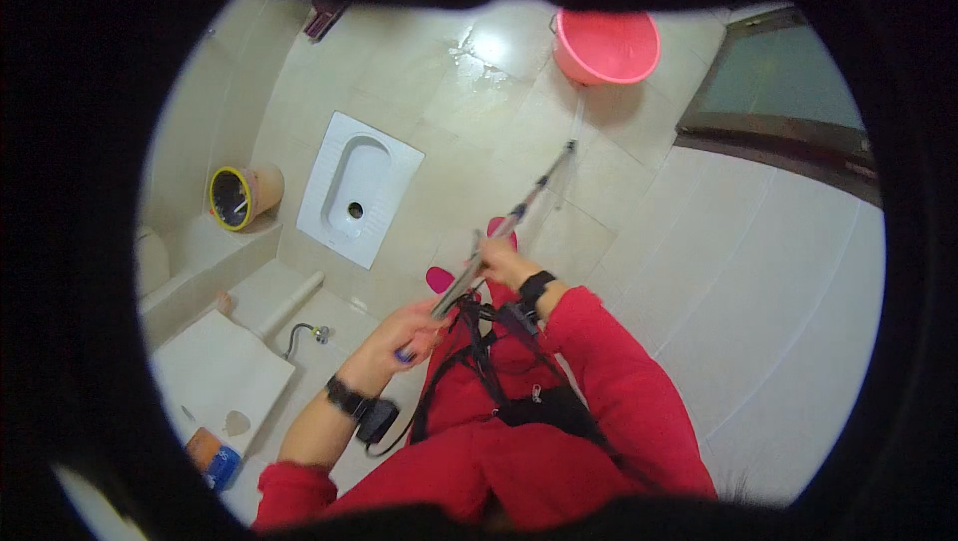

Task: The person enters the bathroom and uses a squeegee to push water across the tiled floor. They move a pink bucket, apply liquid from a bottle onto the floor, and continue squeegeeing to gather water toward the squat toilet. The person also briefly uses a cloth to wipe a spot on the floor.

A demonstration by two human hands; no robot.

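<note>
A long, thin grey pole (520, 211) with dark bands slants away from me above the floor, its dark far tip short of the pink bucket. My left hand (401, 333) is wrapped round its near end, where a bit of blue shows under the fingers. Farther up, my right hand (501, 262) grips the pole with closed fingers. Some blur lies over the pole, and I cannot make out what kind of tool it is. Below it, my pink shoes (439, 279) show on the floor.
A white squat toilet (317, 204) is set in the tiled floor at left centre. The pink bucket (607, 50) stands far right, near a dark-framed door (783, 82). A yellow-rimmed bin (261, 187) stands on the left ledge. A hose with a metal nozzle (320, 334) lies near my left arm.
</note>
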